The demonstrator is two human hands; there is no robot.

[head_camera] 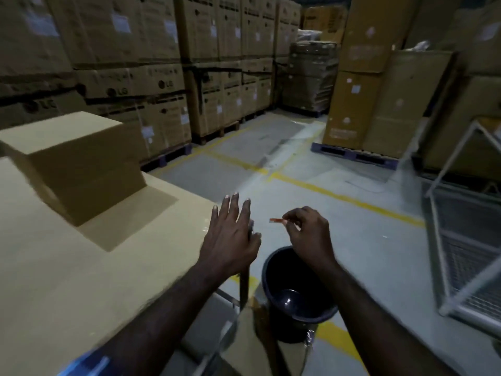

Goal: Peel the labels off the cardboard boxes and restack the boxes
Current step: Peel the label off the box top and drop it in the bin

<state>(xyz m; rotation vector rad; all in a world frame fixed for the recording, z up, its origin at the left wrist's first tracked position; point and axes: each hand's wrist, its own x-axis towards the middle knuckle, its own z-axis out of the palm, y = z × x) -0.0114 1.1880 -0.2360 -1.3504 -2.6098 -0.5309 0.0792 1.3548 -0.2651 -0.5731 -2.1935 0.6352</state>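
**Scrap of label pinched above the bin, other hand braced at the box edge**

I see my right hand [306, 234] with fingers curled, pinching a small reddish strip [276, 220] between thumb and fingertip. I take it for a peeled piece of label or tape, though it is too small and blurred to be sure. It is held directly above and a little beyond the dark bucket [295, 289] on the floor, which I judge is why the hand sits there: the bucket serves as the waste bin, and the scrap is positioned for dropping.

My left hand [230, 237] is spread flat, fingers straight and apart, at the right edge of the big cardboard surface [81, 267] that serves as my bench. It seems to steady itself there against a thin dark upright piece at that edge; what that piece is I cannot tell.

The smaller cardboard box [76, 158] sits on the far left part of the bench surface, well apart from both hands, its faces plain, matte and brown with crisp corners. I see no label on the sides facing me.

The bucket is round, smooth plastic with a glossy inside. The floor [311, 169] is pale concrete with yellow painted lines. A white wire cage [461, 240] stands at the right.
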